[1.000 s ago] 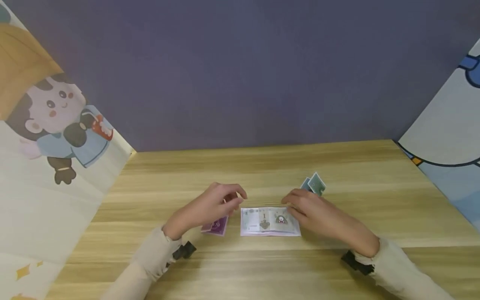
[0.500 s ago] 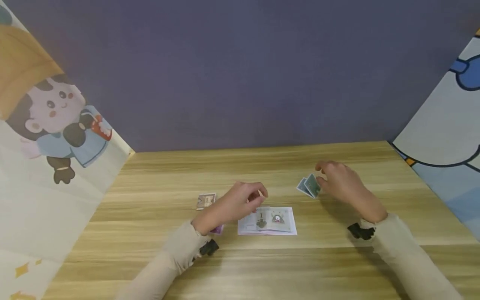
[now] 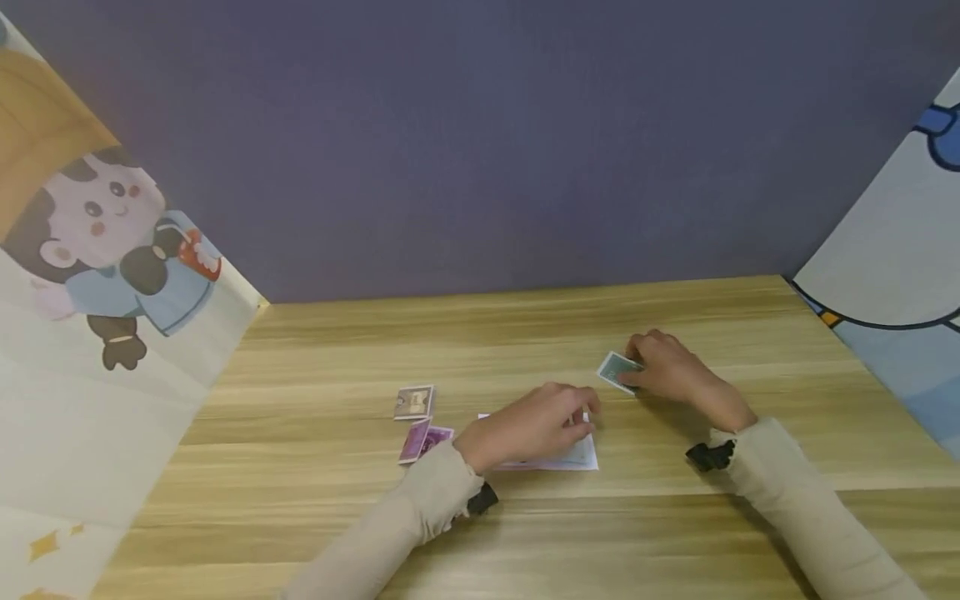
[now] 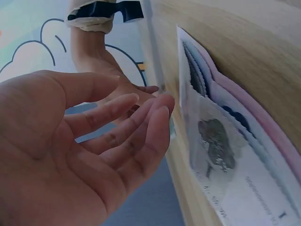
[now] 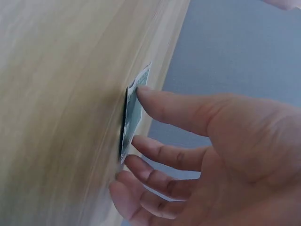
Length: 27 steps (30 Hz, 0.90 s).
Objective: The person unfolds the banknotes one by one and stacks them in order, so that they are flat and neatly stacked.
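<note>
Over a flat stack of banknotes (image 3: pixel 583 457) hovers my left hand (image 3: pixel 534 425), fingers loosely bent and holding nothing. The left wrist view shows the stack's layered edges, with a printed white note (image 4: pixel 230 174) on top and a pink-edged one beneath. At the back right, my right hand (image 3: pixel 667 367) grips a small folded green banknote (image 3: pixel 617 371) on the table. In the right wrist view the thumb presses on the face of this note (image 5: pixel 134 115), and the fingers curl at its edge. My left hand and forearm hide much of the stack.
A folded brown banknote (image 3: pixel 414 402) lies left of the stack on the wooden table (image 3: pixel 330 508). Just in front of it is a purple folded banknote (image 3: pixel 415 442), one flap standing up. A dark panel (image 3: pixel 480 167) rises behind the table, with patterned walls at both sides.
My left hand has moved right, from beside the purple banknote to over the stack. My right hand has left the stack's right end and taken hold of the green banknote, pressing its raised fold down.
</note>
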Tool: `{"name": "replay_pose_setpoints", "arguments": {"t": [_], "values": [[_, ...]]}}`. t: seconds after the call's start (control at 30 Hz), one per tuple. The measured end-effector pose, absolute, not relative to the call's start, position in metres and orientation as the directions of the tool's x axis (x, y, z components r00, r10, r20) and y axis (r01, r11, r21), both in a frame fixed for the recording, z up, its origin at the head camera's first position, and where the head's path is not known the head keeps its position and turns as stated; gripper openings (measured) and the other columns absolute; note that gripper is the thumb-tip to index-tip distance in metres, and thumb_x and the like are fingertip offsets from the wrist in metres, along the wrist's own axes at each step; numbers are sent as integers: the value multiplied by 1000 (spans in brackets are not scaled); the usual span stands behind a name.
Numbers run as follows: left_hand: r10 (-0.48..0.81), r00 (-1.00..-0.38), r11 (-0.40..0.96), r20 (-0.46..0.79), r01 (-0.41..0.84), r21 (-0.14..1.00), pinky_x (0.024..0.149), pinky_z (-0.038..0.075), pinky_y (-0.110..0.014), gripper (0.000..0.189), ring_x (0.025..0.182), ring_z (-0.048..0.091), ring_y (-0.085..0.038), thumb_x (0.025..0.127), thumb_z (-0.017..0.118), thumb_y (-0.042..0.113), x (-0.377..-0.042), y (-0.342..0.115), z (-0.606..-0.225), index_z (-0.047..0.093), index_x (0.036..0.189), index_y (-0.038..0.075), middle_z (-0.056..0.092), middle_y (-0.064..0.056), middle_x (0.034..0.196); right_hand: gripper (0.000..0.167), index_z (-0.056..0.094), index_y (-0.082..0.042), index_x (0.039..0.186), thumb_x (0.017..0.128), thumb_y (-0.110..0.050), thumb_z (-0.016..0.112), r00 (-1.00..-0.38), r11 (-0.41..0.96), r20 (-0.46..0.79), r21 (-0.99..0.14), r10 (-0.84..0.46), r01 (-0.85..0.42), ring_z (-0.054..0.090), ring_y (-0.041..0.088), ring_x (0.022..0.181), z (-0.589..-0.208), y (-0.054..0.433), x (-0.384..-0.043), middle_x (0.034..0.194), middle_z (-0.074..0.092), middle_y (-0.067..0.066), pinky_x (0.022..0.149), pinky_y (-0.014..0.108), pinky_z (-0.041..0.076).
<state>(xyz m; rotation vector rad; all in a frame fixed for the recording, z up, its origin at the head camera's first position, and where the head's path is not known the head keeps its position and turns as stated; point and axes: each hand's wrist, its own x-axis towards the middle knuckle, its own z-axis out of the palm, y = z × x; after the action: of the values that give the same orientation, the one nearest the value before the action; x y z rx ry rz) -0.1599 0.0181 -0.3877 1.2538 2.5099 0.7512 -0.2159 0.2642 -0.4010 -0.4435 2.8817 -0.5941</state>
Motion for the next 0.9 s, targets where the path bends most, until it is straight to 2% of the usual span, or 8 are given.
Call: {"name": "replay_pose_setpoints", "arguments": {"t": [0.1,0.27,0.47,0.6,0.73,0.83,0.9], "values": [[775,-631,524,-3,640,562,66,48,-12,23,77,58,0,101,59,15,-162,17,-389,64,121,7,67,3,96,42,59,5,112,89,-27,75,-941,864,-113,-443,-319,-240,53,30,91,-402,263,-217,107,59,19,75,43,46],[739,-673,529,-6,576,623,65,49,-14,20,73,59,-1,101,58,15,-167,15,-395,65,118,8,66,1,99,37,54,3,106,88,-19,77,-924,806,-102,-530,-368,-263,55,24,82,-405,261,-219,96,60,15,69,35,46],[681,-731,520,41,522,676,66,49,-16,18,77,58,-3,100,60,14,-173,15,-400,65,114,6,66,-1,101,33,53,1,108,87,-8,76,-897,719,-58,-621,-438,-311,50,18,75,-412,257,-219,87,57,9,63,28,42],[593,-801,535,76,463,706,68,50,-17,26,82,58,-7,98,62,14,-177,13,-400,62,121,4,64,-7,109,28,61,0,110,87,-7,76,-883,635,-31,-706,-469,-313,56,18,77,-411,252,-219,89,62,8,63,27,46],[498,-861,532,108,401,746,72,51,-20,32,87,60,-10,97,63,16,-181,12,-398,59,126,3,63,-11,114,17,68,-3,105,90,-10,73,-851,535,-12,-782,-524,-318,61,20,78,-406,245,-215,89,66,8,64,30,52],[466,-876,509,126,382,772,71,52,-20,29,84,62,-11,98,63,18,-183,11,-397,60,123,4,64,-8,108,14,68,-5,104,92,-12,71,-829,471,6,-821,-559,-323,63,22,77,-399,240,-211,89,67,9,64,35,54],[464,-875,494,136,383,781,67,52,-19,22,81,61,-10,99,62,19,-184,10,-397,63,115,5,65,-4,101,14,68,-5,104,93,-13,71,-815,434,13,-842,-579,-322,64,23,77,-394,237,-207,90,67,10,65,37,55]]}}
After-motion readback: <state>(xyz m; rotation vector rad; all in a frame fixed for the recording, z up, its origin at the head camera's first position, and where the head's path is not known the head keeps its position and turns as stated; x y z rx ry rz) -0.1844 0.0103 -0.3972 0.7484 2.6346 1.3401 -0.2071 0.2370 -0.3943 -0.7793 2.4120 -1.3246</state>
